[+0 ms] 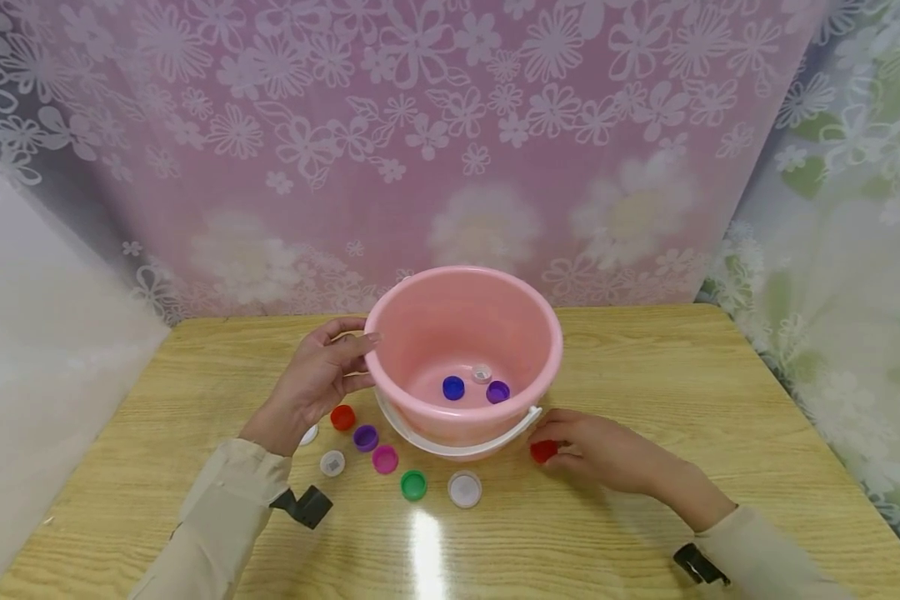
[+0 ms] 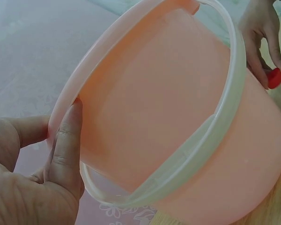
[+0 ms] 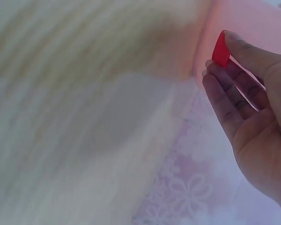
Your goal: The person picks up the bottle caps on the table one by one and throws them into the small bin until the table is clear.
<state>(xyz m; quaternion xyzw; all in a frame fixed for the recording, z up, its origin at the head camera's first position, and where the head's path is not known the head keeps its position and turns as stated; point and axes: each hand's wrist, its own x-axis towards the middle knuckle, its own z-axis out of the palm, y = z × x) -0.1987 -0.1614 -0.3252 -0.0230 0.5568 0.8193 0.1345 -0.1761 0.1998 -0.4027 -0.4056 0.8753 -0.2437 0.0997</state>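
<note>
A pink bucket [image 1: 465,287] with a white handle [image 1: 450,451] stands on the wooden table. My left hand [image 1: 315,371] grips its rim on the left side, thumb and fingers on either side of the lip in the left wrist view. To the right of the bucket, low over the table, my right hand [image 1: 600,450] pinches a red bottle cap [image 1: 543,452] between thumb and fingers; the cap [image 3: 220,49] shows edge-on in the right wrist view. Inside the bucket lie a blue cap [image 1: 453,387], a purple cap [image 1: 498,392] and a white cap [image 1: 482,374].
Several loose caps lie in front and left of the bucket, among them a red cap [image 1: 342,417], a purple cap [image 1: 365,438], a pink cap [image 1: 385,459], a green cap [image 1: 413,485] and a white cap [image 1: 465,489]. A flowered curtain [image 1: 450,150] hangs behind the table.
</note>
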